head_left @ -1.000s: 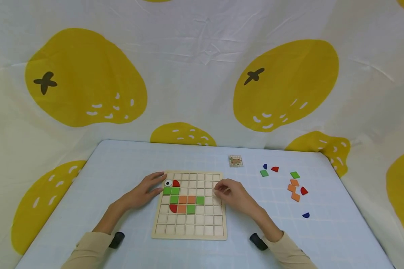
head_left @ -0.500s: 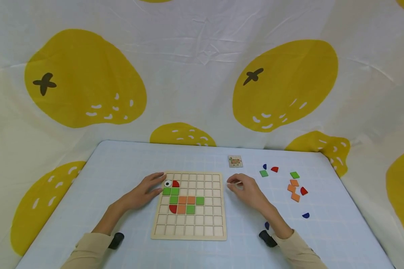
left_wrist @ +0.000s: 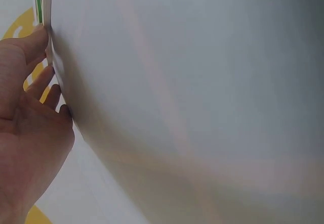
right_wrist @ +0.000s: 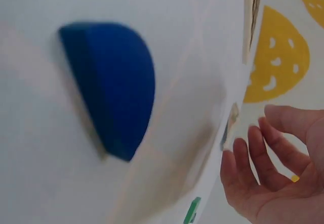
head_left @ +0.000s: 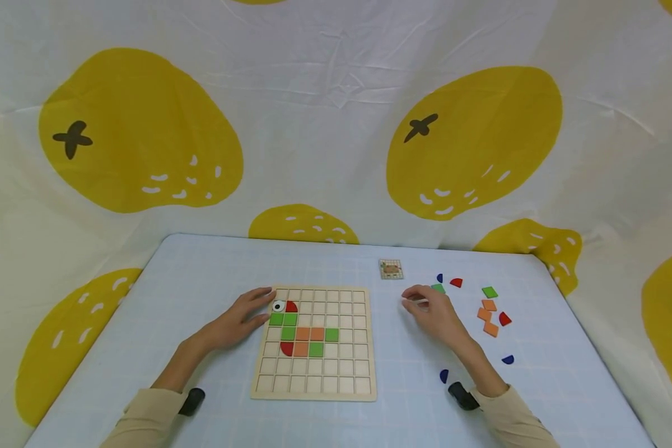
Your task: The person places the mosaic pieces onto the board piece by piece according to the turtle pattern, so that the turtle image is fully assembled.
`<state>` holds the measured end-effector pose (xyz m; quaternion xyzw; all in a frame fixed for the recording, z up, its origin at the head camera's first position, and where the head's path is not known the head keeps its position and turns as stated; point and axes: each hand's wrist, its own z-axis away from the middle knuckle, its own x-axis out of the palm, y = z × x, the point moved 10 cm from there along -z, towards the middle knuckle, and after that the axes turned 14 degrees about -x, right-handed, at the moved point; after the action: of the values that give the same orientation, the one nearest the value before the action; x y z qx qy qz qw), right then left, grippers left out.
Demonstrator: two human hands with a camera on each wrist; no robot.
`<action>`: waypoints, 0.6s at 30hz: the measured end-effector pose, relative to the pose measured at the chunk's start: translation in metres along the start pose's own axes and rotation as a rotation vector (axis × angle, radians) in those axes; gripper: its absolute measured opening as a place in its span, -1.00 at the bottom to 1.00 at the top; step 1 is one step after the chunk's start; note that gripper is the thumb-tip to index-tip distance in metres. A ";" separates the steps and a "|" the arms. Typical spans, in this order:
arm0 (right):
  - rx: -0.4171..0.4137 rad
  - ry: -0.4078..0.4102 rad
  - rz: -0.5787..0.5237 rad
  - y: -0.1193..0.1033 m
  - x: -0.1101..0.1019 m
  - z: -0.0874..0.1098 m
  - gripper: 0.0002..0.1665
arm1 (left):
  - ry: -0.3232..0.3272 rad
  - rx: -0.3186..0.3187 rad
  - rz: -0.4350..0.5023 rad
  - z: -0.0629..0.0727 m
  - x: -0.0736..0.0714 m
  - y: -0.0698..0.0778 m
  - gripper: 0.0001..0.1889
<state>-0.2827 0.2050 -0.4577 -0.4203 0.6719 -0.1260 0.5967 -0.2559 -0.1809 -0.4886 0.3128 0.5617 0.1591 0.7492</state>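
Note:
A wooden grid board [head_left: 336,386] lies flat, bearing green and orange squares, red quarter-round pieces and a round eye piece [head_left: 279,306] that form a figure. My left hand [head_left: 236,320] rests at the board's upper left edge, fingers relaxed and holding nothing; the left wrist view shows thumb and fingers at that edge. To the right of the board is my right hand [head_left: 434,314], over the cloth, its fingers loosely curved. In the right wrist view nothing shows between them. Just beyond this hand lies a green piece [head_left: 438,288], partly hidden. A blue half-round piece [right_wrist: 114,87] lies near the right wrist.
A small pattern card [head_left: 391,269] lies behind the board, to its right. Farther right are scattered loose pieces: orange squares [head_left: 485,313], a green piece [head_left: 490,292], red quarter-rounds [head_left: 505,318] and a blue half-round [head_left: 508,359]. A printed curtain hangs behind the table.
My right hand has moved away from the board's right edge, rightward over the cloth toward the loose pieces. A blue half-round near the right wrist has come into view. The left hand has stayed put.

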 end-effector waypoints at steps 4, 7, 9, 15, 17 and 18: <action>0.041 -0.003 0.006 0.013 -0.010 0.005 -0.75 | -0.001 0.002 0.020 0.002 -0.001 0.001 -0.41; 0.058 0.004 0.011 0.019 -0.020 0.010 -0.75 | -0.001 -0.008 0.026 0.004 -0.001 0.000 -0.40; 0.061 0.017 0.021 0.022 -0.028 0.014 -0.75 | -0.001 -0.016 0.024 0.004 -0.001 -0.001 -0.40; 0.086 0.055 0.070 0.033 -0.048 0.028 -0.71 | 0.005 -0.025 0.017 0.005 -0.002 -0.001 -0.40; 0.090 0.063 0.081 0.037 -0.054 0.032 -0.70 | 0.004 -0.027 0.016 0.004 -0.002 0.000 -0.39; 0.088 0.064 0.081 0.039 -0.057 0.035 -0.69 | 0.003 -0.028 0.014 0.004 -0.001 0.000 -0.39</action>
<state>-0.2709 0.2807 -0.4529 -0.3618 0.7008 -0.1446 0.5976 -0.2525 -0.1833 -0.4870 0.3061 0.5584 0.1729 0.7514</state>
